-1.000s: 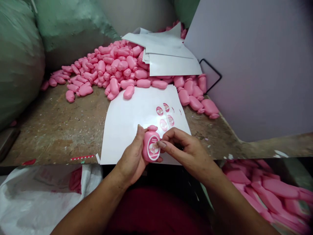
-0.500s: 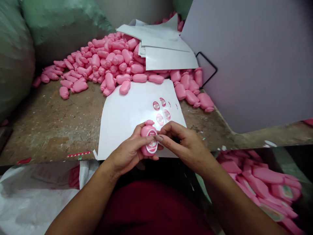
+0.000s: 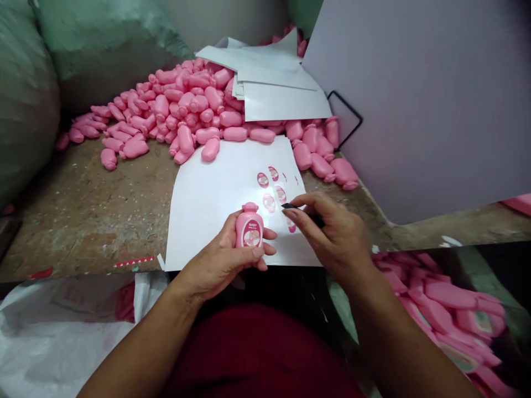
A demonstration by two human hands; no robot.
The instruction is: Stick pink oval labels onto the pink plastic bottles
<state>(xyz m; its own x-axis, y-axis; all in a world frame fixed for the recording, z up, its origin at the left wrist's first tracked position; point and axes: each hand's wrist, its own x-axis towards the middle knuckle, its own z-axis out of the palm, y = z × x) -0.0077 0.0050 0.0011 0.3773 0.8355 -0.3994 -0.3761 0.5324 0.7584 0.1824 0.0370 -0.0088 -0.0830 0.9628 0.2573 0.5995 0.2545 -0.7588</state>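
My left hand [image 3: 226, 251] is closed around a small pink bottle [image 3: 244, 218], held upright with its front towards me. An oval label [image 3: 252, 233] reading "BABY" sits on the bottle's front, and my thumb lies across its lower part. In a pinch between thumb and fingers, my right hand [image 3: 332, 229] holds a small dark flat blade-like piece [image 3: 287, 206]. That hand hovers over a white sticker sheet [image 3: 207, 204], which bears several oval pink stickers [image 3: 281, 194] near its right side.
Behind the sheet lies a large heap of pink bottles [image 3: 161, 105], partly under stacked white sheets [image 3: 286, 102]. Green sacks [image 3: 112, 44] stand at back left. A pale panel [image 3: 423, 105] rises at right. Below the table [image 3: 74, 210], more labelled pink bottles [image 3: 452, 304] lie at lower right.
My right hand has moved away from the bottle, up and right over the stickers, and the dark piece now shows. The left thumb has slid down, uncovering more of the label.
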